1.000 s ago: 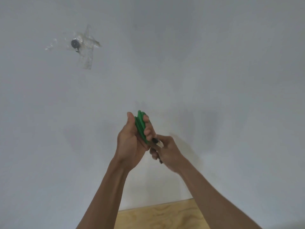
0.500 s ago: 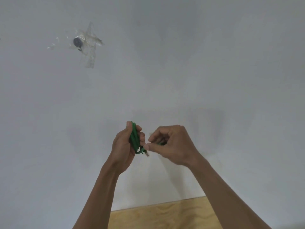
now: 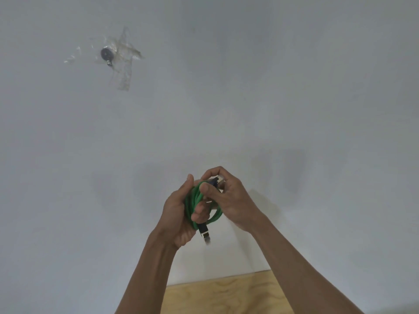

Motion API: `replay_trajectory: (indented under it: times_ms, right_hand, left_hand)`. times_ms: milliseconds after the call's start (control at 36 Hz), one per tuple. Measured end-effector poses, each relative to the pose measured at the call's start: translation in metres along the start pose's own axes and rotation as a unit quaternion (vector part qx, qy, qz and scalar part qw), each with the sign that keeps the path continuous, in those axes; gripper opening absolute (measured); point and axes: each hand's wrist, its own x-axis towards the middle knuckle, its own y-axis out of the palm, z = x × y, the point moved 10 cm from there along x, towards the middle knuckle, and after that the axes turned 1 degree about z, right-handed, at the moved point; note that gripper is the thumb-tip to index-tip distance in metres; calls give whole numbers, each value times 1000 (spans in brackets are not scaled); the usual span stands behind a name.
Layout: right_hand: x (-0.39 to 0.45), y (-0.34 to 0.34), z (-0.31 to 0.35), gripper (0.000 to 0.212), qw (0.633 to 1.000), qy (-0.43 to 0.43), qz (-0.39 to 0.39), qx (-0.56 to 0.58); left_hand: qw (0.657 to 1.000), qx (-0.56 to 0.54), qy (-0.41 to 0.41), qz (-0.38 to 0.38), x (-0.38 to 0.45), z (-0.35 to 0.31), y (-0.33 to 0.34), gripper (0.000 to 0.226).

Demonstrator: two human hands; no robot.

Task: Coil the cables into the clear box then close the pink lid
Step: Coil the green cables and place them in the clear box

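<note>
A green cable (image 3: 194, 201) is wound in several loops and held up in front of a white wall. My left hand (image 3: 179, 214) grips the bundle of loops, fingers curled round it. My right hand (image 3: 226, 198) pinches the cable's upper end, where a dark plug with a metal tip (image 3: 215, 180) shows between thumb and fingers. The other plug (image 3: 204, 233), dark with a metal end, hangs below my left fingers. The clear box and the pink lid are out of view.
A white wall (image 3: 294, 98) fills most of the view. A small dark round object (image 3: 105, 54) is stuck to it with clear tape at the upper left. A strip of light plywood surface (image 3: 224, 295) shows at the bottom between my forearms.
My right hand has moved up and closer to the left, bringing the cable end over the top of the loops. A second plug now hangs free below my left hand.
</note>
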Motion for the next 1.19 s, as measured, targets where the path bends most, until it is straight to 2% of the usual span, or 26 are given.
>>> replay_trajectory:
  times_ms: [83, 139, 222, 361, 417, 472, 611, 722, 861, 944, 1056, 1111, 1194]
  right_hand:
    - [-1, 1, 3, 32, 1000, 1, -11, -23]
    - [0, 2, 3, 34, 999, -2, -15, -31]
    - [1, 5, -1, 30, 999, 0, -24, -41]
    - [4, 6, -9, 25, 993, 5, -82, -88]
    - [4, 11, -11, 26, 992, 12, -70, -101]
    - [4, 19, -12, 27, 994, 19, -27, -100]
    - [-1, 32, -15, 30, 995, 58, 71, -22]
    - [-1, 23, -15, 31, 997, 45, 54, 40]
    - [-4, 15, -10, 31, 996, -11, -29, -89]
    - [-7, 24, -15, 35, 988, -14, -12, -155]
    - [-10, 36, -19, 36, 996, 32, 62, -58]
    - [-9, 33, -19, 38, 998, 33, 57, 16]
    - [-5, 24, -27, 55, 994, 47, 28, 93]
  left_hand:
    - [1000, 14, -8, -8, 0, 2, -4, 52]
    - [998, 53, -1, -44, 0, 1, -12, 49]
    - [980, 125, 26, -153, -3, -8, -27, 48]
    - [935, 142, 80, -316, -14, -17, -44, 58]
    - [909, 173, 103, -365, -20, -24, -52, 60]
    - [895, 184, 108, -392, -24, -29, -58, 64]
    - [912, 97, 84, -389, -24, -26, -68, 55]
    - [924, 66, 83, -367, -20, -22, -66, 52]
    - [923, 101, 99, -358, -19, -23, -61, 55]
    - [915, 113, 112, -370, -22, -25, -65, 56]
    - [913, 113, 126, -371, -24, -29, -68, 56]
    - [916, 108, 120, -368, -23, -30, -69, 53]
    - [919, 107, 113, -361, -23, -30, -71, 48]
